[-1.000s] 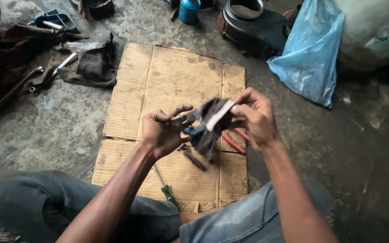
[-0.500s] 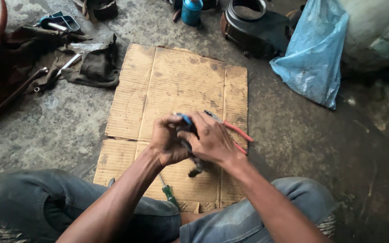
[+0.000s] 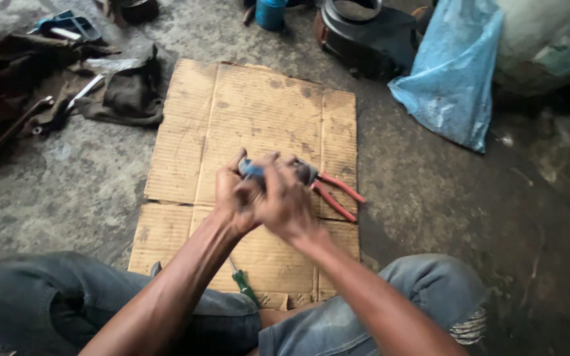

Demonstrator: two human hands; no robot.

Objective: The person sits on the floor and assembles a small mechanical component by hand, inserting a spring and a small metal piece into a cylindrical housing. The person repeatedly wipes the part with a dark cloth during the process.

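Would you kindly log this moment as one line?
left hand: clasping small dark part with blue bit | right hand: over same part | red-handled pliers: on cardboard | green screwdriver: by knee

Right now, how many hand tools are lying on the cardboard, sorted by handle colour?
Red handles: 1, the pliers
Green handle: 1, the screwdriver
Total: 2 on the cardboard; the small blue part between the left hand and right hand is not counted.

Crumpled light-blue plastic bag (image 3: 453, 79) on the concrete floor, up and right of the flattened brown cardboard sheet (image 3: 258, 112), no labels, signs or screens
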